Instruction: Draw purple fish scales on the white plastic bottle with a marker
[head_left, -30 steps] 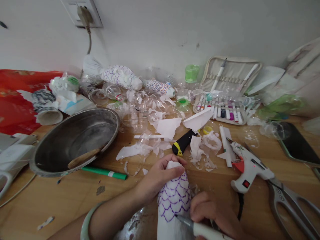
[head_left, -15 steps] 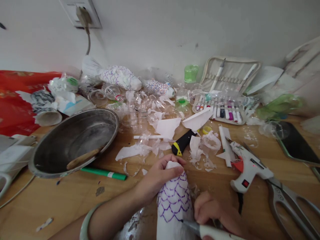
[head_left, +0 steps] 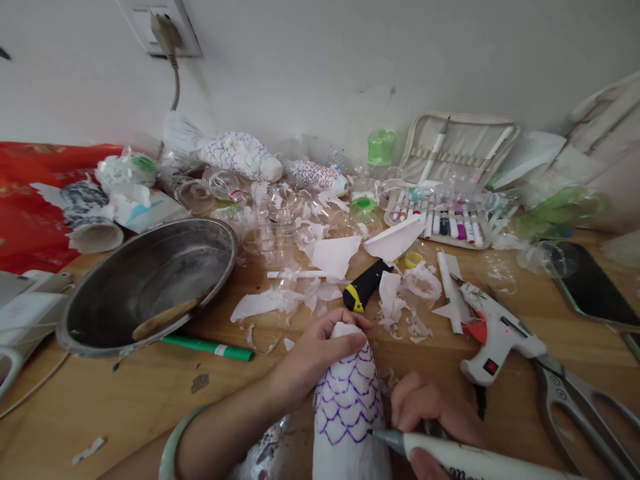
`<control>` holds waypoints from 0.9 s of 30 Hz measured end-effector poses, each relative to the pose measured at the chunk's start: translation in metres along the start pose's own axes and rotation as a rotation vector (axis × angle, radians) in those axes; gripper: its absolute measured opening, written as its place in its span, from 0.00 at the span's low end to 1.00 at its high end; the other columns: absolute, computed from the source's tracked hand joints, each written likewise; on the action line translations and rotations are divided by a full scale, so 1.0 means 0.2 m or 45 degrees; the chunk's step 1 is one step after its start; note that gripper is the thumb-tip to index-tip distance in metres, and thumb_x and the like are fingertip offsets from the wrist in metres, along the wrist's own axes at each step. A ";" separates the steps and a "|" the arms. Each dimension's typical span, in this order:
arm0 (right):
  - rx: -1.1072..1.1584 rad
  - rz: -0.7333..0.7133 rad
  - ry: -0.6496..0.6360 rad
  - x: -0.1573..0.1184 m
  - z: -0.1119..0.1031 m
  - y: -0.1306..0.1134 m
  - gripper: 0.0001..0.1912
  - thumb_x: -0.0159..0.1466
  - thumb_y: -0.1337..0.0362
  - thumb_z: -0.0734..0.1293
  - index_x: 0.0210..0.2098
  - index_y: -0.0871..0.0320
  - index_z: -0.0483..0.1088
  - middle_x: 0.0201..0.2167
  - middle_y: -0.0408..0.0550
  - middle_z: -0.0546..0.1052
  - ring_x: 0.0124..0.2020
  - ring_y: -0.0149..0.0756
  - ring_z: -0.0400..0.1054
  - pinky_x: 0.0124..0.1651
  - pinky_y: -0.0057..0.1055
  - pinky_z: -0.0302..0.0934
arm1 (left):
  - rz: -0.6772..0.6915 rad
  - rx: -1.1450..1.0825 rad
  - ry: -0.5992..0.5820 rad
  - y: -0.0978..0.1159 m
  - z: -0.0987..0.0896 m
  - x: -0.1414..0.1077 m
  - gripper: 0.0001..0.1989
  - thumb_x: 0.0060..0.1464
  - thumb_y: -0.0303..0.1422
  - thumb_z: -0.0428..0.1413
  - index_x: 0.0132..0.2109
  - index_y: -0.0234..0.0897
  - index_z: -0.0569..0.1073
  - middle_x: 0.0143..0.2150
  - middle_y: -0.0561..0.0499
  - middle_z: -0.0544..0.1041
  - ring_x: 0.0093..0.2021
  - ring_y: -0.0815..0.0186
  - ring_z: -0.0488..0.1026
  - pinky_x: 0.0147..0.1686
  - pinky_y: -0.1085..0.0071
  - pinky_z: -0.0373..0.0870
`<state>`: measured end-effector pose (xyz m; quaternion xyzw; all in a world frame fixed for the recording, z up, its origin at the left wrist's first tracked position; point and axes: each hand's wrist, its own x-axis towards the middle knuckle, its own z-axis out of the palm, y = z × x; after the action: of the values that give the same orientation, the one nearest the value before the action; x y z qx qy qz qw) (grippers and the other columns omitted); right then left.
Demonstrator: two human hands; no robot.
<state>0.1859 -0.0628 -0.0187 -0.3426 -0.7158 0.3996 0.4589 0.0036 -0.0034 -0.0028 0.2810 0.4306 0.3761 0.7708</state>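
My left hand [head_left: 325, 350] is wrapped round the top end of a white paper-covered fish body [head_left: 350, 407], thumb across its front. Purple scale outlines cover its upper part, while the lower part is plain white. In my right hand [head_left: 433, 413] is a marker pen [head_left: 450, 453] with a white barrel and grey tip section. Its dark tip touches the right end of the lowest row of scales. The bottom of the fish body runs out of view.
A metal basin [head_left: 150, 287] with a wooden-handled tool stands left. On the right lie a glue gun [head_left: 503, 340], scissors [head_left: 575, 400] and a phone [head_left: 595, 283]. Behind are a box cutter [head_left: 365, 287], paper scraps, a marker case [head_left: 450, 167] and two decorated fish [head_left: 240, 155].
The marker tip has moved right and slightly up along the lowest scale row, leaving a further purple curve. My left hand keeps its hold on the fish body.
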 end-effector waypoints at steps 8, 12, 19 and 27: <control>-0.002 0.044 0.081 0.02 0.02 -0.01 0.11 0.67 0.55 0.57 0.32 0.53 0.63 0.22 0.43 0.65 0.24 0.35 0.62 0.23 0.32 0.58 | 0.024 0.028 0.000 0.00 0.00 0.01 0.10 0.42 0.32 0.62 0.29 0.36 0.67 0.40 0.53 0.73 0.32 0.72 0.65 0.34 0.74 0.60; 0.007 0.075 0.120 0.03 0.02 -0.02 0.12 0.68 0.54 0.56 0.32 0.52 0.62 0.22 0.44 0.64 0.23 0.35 0.61 0.22 0.31 0.58 | 0.112 0.194 -0.013 0.01 -0.01 0.01 0.09 0.45 0.34 0.60 0.26 0.36 0.67 0.36 0.53 0.72 0.33 0.69 0.65 0.35 0.73 0.60; 0.051 0.038 0.132 0.02 0.02 -0.03 0.13 0.67 0.52 0.56 0.33 0.51 0.63 0.21 0.44 0.65 0.23 0.35 0.62 0.22 0.30 0.59 | 0.157 0.311 -0.022 0.03 -0.01 0.00 0.10 0.46 0.35 0.58 0.24 0.36 0.66 0.34 0.51 0.71 0.34 0.66 0.65 0.34 0.71 0.59; 0.102 -0.022 0.111 -0.01 0.01 -0.01 0.14 0.67 0.51 0.56 0.36 0.52 0.64 0.23 0.43 0.66 0.23 0.34 0.63 0.23 0.30 0.62 | 0.100 0.077 -0.112 0.01 -0.01 0.00 0.11 0.42 0.35 0.62 0.27 0.36 0.67 0.43 0.49 0.72 0.34 0.69 0.64 0.33 0.73 0.60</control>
<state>0.1849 -0.0663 -0.0188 -0.3348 -0.6816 0.4086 0.5063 0.0012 -0.0023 -0.0012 0.3370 0.3961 0.3802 0.7649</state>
